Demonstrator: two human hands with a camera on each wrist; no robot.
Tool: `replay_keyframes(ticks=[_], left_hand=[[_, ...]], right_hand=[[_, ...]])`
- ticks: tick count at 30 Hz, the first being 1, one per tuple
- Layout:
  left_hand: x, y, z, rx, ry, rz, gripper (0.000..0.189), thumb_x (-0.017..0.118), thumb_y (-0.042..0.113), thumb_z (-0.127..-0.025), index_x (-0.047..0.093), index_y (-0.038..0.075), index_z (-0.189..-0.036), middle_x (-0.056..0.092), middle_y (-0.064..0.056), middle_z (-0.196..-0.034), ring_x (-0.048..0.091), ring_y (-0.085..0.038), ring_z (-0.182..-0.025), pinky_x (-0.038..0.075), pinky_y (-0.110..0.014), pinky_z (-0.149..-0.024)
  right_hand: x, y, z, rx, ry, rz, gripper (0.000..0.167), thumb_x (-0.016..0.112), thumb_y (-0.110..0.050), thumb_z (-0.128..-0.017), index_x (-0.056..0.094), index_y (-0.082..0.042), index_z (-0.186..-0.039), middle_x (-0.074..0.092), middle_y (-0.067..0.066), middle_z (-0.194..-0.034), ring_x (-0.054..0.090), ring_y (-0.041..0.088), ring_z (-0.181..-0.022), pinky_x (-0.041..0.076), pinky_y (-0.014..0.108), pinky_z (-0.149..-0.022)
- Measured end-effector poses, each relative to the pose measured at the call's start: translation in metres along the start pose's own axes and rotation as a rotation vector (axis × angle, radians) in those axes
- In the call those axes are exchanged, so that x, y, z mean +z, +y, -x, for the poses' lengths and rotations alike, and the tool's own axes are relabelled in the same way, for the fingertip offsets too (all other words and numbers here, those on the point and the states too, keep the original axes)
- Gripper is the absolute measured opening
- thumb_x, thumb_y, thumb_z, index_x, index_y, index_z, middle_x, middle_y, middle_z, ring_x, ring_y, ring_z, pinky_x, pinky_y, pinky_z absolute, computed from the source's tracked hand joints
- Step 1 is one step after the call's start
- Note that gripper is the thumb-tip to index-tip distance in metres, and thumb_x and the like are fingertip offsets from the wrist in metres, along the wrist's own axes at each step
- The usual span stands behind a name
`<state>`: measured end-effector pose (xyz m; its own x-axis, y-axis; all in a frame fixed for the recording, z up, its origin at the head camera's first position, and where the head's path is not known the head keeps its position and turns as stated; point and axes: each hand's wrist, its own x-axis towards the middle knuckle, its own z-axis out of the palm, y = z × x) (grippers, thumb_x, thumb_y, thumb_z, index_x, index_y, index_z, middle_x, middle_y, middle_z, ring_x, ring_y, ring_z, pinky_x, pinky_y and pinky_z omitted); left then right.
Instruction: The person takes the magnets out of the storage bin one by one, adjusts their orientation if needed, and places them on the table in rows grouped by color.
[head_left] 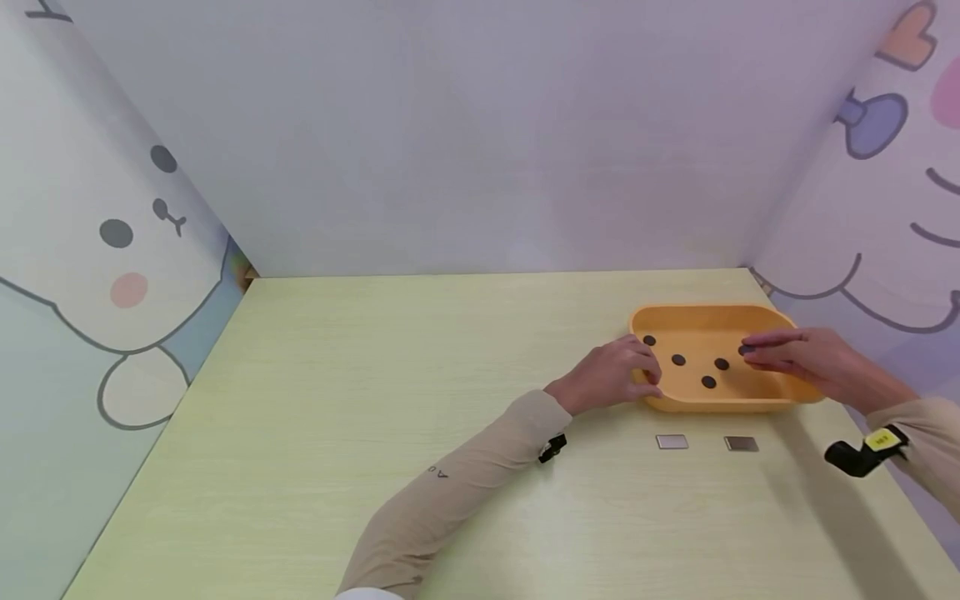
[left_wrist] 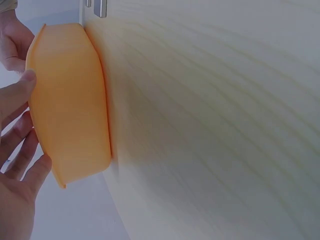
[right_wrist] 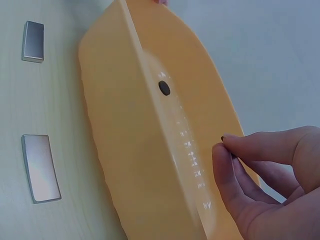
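Observation:
A shallow orange plastic basin (head_left: 757, 406) with rounded corners stands at the table's right side, several small dark round discs (head_left: 708, 382) scattered on its floor. My left hand (head_left: 611, 375) holds the basin's left end, thumb and curled fingers on the rim; in the left wrist view its fingertips (left_wrist: 30, 76) meet the rim edge. Over the basin's right part, my right hand (head_left: 810, 358) pinches another dark disc (head_left: 746, 350) between thumb and forefinger. The right wrist view shows only a sliver of that disc (right_wrist: 222, 139), as the fingers hide the rest.
In front of the basin two flat silvery rectangular blocks (head_left: 672, 442) lie apart on the pale wooden table (head_left: 375, 375). A plain wall (head_left: 480, 142) rises behind the table. Printed cartoon panels (head_left: 127, 250) stand at both sides, the right one close to the right arm.

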<state>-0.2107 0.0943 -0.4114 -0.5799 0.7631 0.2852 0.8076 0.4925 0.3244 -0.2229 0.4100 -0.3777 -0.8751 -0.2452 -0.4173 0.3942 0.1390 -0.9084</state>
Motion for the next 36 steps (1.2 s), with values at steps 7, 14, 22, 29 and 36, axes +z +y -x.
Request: replay_keyframes(ticks=[7, 14, 22, 29, 36], left_hand=[[-0.001, -0.001, 0.000, -0.010, -0.003, 0.006, 0.020, 0.073, 0.039, -0.082, 0.072, 0.020, -0.088, 0.062, 0.014, -0.092, 0.048, -0.003, -0.093, 0.035, -0.009, -0.083], [-0.001, 0.000, 0.000, -0.001, -0.009, 0.022, 0.020, 0.073, 0.038, -0.082, 0.072, 0.019, -0.089, 0.062, 0.014, -0.091, 0.048, -0.003, -0.093, 0.034, -0.008, -0.083], [-0.001, 0.000, -0.001, -0.006, -0.001, 0.017, 0.019, 0.073, 0.038, -0.082, 0.072, 0.020, -0.088, 0.062, 0.015, -0.091, 0.048, -0.003, -0.093, 0.035, -0.009, -0.083], [0.001, -0.001, 0.000, -0.001, 0.004, 0.019, 0.019, 0.073, 0.038, -0.082, 0.072, 0.020, -0.087, 0.062, 0.014, -0.090, 0.048, -0.004, -0.093, 0.035, -0.009, -0.083], [0.003, -0.001, 0.000, 0.002, 0.012, 0.012, 0.019, 0.073, 0.039, -0.081, 0.072, 0.020, -0.087, 0.063, 0.014, -0.090, 0.049, -0.004, -0.093, 0.035, -0.009, -0.083]], right_hand=[[0.007, 0.001, 0.007, -0.042, -0.043, -0.069, 0.026, 0.056, 0.008, -0.091, 0.075, -0.010, -0.095, 0.071, 0.003, -0.095, 0.069, 0.019, -0.088, 0.053, 0.030, -0.078], [0.011, 0.007, 0.013, -0.053, -0.065, -0.090, 0.027, 0.053, 0.009, -0.092, 0.074, -0.007, -0.098, 0.071, 0.003, -0.097, 0.069, 0.019, -0.089, 0.053, 0.030, -0.077], [0.016, 0.006, 0.018, -0.074, -0.107, -0.116, 0.026, 0.052, 0.007, -0.093, 0.073, -0.006, -0.102, 0.071, 0.004, -0.101, 0.068, 0.019, -0.092, 0.052, 0.030, -0.080], [0.022, 0.007, 0.025, -0.092, -0.175, -0.097, 0.030, 0.049, 0.010, -0.093, 0.071, -0.005, -0.106, 0.070, 0.004, -0.104, 0.067, 0.018, -0.095, 0.051, 0.030, -0.082], [0.026, 0.008, 0.033, -0.080, -0.210, -0.067, 0.030, 0.049, 0.009, -0.094, 0.071, -0.006, -0.108, 0.069, 0.003, -0.106, 0.067, 0.018, -0.097, 0.051, 0.031, -0.083]])
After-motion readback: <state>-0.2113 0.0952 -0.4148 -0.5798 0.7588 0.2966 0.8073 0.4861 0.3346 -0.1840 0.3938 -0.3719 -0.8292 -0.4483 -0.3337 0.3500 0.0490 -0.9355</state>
